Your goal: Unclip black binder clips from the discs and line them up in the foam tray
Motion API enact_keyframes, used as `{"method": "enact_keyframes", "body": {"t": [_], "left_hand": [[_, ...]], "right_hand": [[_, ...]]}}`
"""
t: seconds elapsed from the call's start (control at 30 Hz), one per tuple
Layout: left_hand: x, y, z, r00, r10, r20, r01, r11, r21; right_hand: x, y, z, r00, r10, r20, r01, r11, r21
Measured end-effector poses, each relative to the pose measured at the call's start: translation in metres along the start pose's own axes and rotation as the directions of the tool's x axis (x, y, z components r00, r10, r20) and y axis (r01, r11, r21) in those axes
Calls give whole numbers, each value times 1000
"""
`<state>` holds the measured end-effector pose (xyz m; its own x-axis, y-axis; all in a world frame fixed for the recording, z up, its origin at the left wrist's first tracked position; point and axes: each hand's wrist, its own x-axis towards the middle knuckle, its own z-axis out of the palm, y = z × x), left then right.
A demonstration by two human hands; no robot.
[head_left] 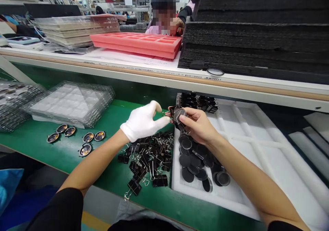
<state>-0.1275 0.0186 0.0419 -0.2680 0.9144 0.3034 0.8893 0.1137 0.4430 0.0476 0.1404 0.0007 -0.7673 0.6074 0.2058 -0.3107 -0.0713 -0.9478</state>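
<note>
In front of me, my right hand (196,123) grips a dark round disc (179,115) with a glassy face, its thumb pressed on the face. Black binder clips (172,111) sit around the disc's edge; fingers partly hide them. My left hand (144,121), in a white glove, is just left of the disc. Its thumb and forefinger are apart, the thumb tip close to a clip's wire handle; whether it touches I cannot tell. Below lies a heap of loose black binder clips (151,155). Several dark discs (192,162) lie in the white foam tray (205,198) under my right forearm.
More clipped pieces (197,100) stand at the tray's far end. Several round parts (88,137) lie on the green table (102,169) at left, near clear plastic trays (72,100). A shelf above bears red foam (138,44) and black foam sheets (252,35). A person sits opposite.
</note>
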Motion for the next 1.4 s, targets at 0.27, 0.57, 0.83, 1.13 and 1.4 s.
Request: {"method": "enact_keyframes", "body": {"t": [0.27, 0.57, 0.83, 1.13, 1.4], "left_hand": [[-4, 5, 12, 998, 63, -12, -64, 998, -29], [-6, 8, 11, 998, 40, 41, -39, 999, -25], [-2, 9, 5, 974, -60, 220, 98, 981, -165], [-1, 8, 5, 962, -93, 255, 143, 972, -186], [3, 3, -2, 953, -71, 295, 167, 935, -314]], "right_hand": [[-2, 1, 3, 1000, 5, -24, -5, 999, -35], [0, 3, 1, 1000, -19, -4, 19, 1000, -23], [3, 8, -4, 1000, 6, 27, -6, 1000, -7], [6, 13, -8, 999, -20, 45, 21, 1000, -23], [2, 8, -7, 993, -49, 107, 57, 996, -66]]}}
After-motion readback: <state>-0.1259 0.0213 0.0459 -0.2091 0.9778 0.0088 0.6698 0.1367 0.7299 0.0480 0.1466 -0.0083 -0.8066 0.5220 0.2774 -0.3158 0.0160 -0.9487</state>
